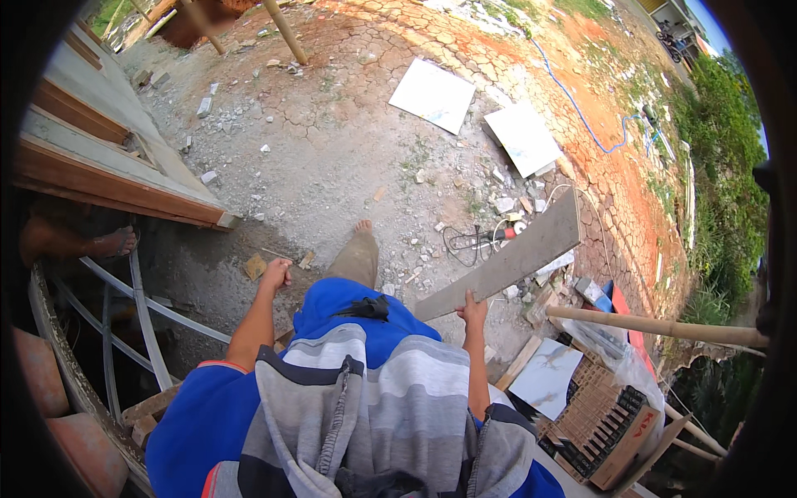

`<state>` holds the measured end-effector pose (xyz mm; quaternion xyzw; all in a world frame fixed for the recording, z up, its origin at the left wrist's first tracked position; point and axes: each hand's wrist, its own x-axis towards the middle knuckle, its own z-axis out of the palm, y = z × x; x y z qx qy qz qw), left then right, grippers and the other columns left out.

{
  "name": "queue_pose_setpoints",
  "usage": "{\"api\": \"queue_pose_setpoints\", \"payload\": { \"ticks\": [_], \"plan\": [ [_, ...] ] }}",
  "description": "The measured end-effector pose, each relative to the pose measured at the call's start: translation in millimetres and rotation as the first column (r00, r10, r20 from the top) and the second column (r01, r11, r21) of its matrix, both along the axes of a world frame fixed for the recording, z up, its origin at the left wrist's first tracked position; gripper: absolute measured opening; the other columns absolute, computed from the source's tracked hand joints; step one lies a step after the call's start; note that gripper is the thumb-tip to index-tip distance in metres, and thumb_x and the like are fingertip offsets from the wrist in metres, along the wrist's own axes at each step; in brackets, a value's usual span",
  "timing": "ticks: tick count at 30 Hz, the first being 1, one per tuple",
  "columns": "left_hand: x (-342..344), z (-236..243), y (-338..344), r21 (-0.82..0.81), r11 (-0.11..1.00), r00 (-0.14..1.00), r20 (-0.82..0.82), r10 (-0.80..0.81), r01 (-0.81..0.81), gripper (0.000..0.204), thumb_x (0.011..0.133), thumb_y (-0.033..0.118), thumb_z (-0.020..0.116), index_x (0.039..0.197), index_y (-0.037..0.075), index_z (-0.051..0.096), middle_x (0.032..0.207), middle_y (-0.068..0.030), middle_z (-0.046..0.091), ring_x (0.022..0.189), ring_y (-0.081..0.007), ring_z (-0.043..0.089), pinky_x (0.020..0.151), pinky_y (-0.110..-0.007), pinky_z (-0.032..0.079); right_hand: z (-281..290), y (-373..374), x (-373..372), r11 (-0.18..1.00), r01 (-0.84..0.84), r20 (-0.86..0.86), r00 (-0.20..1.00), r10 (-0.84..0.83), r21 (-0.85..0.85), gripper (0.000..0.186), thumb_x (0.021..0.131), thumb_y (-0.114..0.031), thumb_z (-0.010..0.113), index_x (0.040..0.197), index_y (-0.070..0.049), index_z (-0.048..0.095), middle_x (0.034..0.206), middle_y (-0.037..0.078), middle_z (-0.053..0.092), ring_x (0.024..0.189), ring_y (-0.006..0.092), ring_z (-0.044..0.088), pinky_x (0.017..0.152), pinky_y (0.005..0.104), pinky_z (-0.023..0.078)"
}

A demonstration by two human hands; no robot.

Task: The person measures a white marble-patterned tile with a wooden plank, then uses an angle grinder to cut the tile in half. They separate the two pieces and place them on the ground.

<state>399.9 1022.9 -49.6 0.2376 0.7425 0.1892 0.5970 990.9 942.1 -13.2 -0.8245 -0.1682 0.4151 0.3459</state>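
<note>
In the head view, the right hand (472, 310), right of centre, grips the lower end of a long grey tile strip (515, 257), which slants up toward the right. The left hand (278, 273), left of centre, has curled fingers beside a thin stick (271, 252) — whether it grips this, I cannot tell. White tiles (433, 95) lie upper centre — a cardboard box (610, 423) sits lower right.
</note>
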Motion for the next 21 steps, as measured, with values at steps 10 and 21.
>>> {"api": "queue_pose_setpoints", "payload": {
  "ticks": [10, 21],
  "plan": [
    [190.9, -2.9, 358.5, -0.065, 0.787, 0.789, 0.092, -0.608, 0.614, 0.020, 0.094, 0.013, 0.053, 0.105, 0.007, 0.069, 0.098, -0.0071, 0.075, 0.075, -0.0162, 0.070, 0.060, -0.031, 0.050, -29.8, 9.8, 32.0, 0.933, 0.345, 0.020, 0.938, -0.345, -0.104, 0.041, 0.097, -0.024, 0.072, 0.121, 0.007, 0.059, 0.099, 0.021, 0.071, 0.057, 0.0290, 0.072, 0.044, 0.0372, 0.057],
    [381.8, 24.7, 560.9, 0.037, 0.539, 0.526, 0.172, -0.833, 0.842, 0.030, 0.103, 0.014, 0.050, 0.130, 0.007, 0.061, 0.096, -0.0108, 0.074, 0.077, -0.0190, 0.073, 0.067, -0.033, 0.055, -152.1, -5.2, 18.2, 0.943, 0.293, 0.265, 0.932, -0.246, -0.154, 0.048, 0.092, -0.017, 0.076, 0.125, 0.013, 0.058, 0.112, 0.024, 0.070, 0.069, 0.0341, 0.074, 0.056, 0.0411, 0.061]
  ]
}}
